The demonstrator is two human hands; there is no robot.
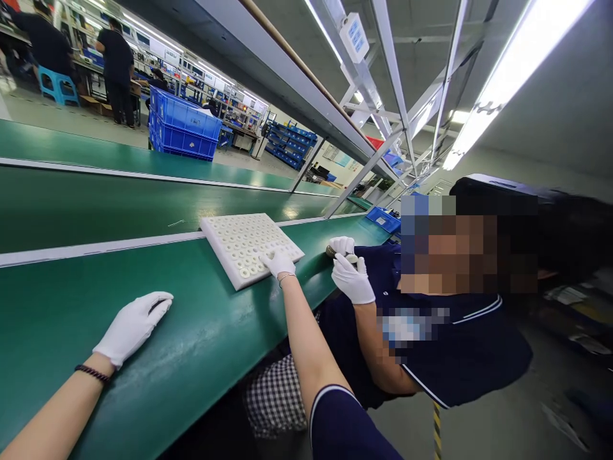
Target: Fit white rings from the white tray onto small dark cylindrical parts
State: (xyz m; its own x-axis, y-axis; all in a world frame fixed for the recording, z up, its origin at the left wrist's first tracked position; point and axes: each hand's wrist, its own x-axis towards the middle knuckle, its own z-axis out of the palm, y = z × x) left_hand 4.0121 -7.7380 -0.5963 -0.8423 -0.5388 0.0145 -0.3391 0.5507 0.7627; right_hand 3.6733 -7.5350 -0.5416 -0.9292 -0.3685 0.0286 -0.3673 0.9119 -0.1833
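My left hand [136,326], in a white glove, rests on the green work surface [191,338] with its fingers stretched out side by side, the thumb slightly apart, and nothing in it. A white foam tray [221,262] lies further ahead at a slant. Rows of small whitish rings [245,273] sit in it. Over the tray's near right part, my gloved right hand [280,263] touches the rings, thumb and fingers apart. Its fingertips are small in view, and no lifted ring shows.
Close on the right sits a co-worker whose gloved hands [352,275] hold a small dark, round part and a pale piece. Blue crates [184,124] stand beyond the green benches. A blue bin [383,219] is at the far right end. Slanted metal posts [364,172] rise behind the tray.
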